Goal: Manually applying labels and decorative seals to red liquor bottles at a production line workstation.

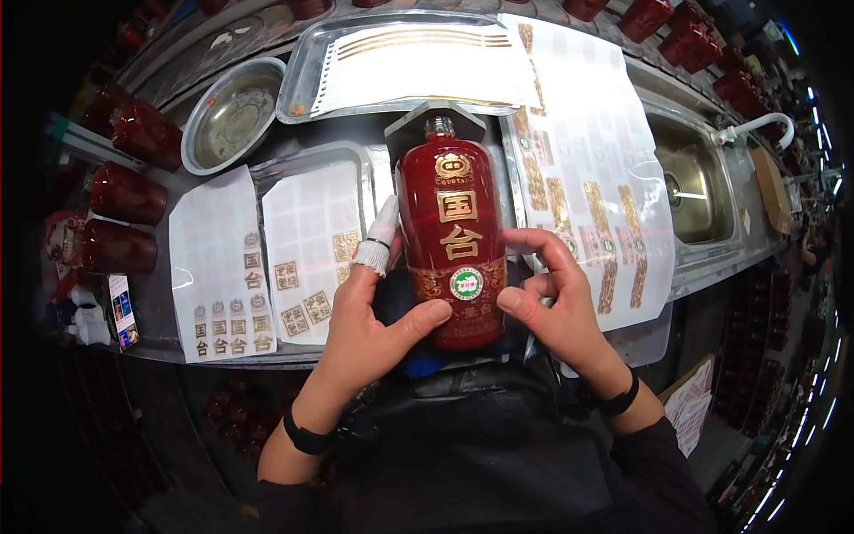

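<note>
A dark red glass bottle (pixel 418 240) lies tilted in front of me, its bare neck pointing away. Gold decals run down its face, and a round green-and-white sticker (pixel 466 284) sits near its lower end. My left hand (pixel 369 316) is closed on the bottle's left side, thumb on its front; a white cover (pixel 374 254) wraps one finger. On the other side, my right hand (pixel 559 303) grips with curled fingers, its thumb near the round sticker. Behind the bottle's neck is a dark angular block (pixel 409 125).
Left are sheets of gold decals (pixel 209 258), a metal bowl (pixel 233 116) and several red bottles (pixel 129 194). A metal tray (pixel 294 89) with a striped sheet stands at the back. On the right, a large decal sheet (pixel 623 116) lies beside a sink (pixel 698 209) with a white tap (pixel 756 126).
</note>
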Demonstrator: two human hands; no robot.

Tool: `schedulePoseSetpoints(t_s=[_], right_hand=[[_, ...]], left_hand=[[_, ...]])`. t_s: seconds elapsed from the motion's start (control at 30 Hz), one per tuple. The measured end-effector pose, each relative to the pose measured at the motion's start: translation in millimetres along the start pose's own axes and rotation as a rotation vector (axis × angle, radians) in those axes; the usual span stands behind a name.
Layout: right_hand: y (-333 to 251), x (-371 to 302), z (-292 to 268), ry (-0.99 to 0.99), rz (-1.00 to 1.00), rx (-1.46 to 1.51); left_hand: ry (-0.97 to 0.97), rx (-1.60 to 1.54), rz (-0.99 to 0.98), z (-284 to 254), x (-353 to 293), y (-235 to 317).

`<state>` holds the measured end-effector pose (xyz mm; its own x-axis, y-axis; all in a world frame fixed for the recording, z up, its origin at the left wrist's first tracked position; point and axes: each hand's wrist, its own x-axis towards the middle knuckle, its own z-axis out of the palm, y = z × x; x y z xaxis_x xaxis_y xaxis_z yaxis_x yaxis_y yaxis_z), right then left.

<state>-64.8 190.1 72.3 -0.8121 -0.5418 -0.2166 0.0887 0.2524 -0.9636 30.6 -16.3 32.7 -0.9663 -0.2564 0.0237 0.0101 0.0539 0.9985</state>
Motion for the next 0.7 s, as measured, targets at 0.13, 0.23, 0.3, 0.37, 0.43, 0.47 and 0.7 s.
schedulePoseSetpoints(t_s=[0.13, 0.23, 0.3, 0.37, 0.43, 0.47, 0.7], right_hand=[[7, -1, 4, -0.005, 0.028, 0.003], [8, 0, 3, -0.012, 0.035, 0.041], [9, 0, 3, -0.019, 0.046, 0.053], [9, 1, 3, -0.029, 0.055, 0.063], [10, 1, 4, -0.025, 0.057, 0.080], [11, 2, 3, -0.031, 0.056, 0.080], [14, 2, 4, -0.036, 0.048, 0.103]], left_hand=[[-0.025, 0.015, -0.014, 0, 0, -1], [-0.028, 0.009, -0.017, 1, 0, 1], [-0.041, -0.015, -0.025, 1, 0, 3], [-0.039, -0.016, -0.013, 1, 0, 3], [-0.032, -0.014, -0.003, 2, 0, 2], [-0.031, -0.045, 0.009, 2, 1, 1], [-0.019, -0.057, -0.042, -7, -5, -6]])
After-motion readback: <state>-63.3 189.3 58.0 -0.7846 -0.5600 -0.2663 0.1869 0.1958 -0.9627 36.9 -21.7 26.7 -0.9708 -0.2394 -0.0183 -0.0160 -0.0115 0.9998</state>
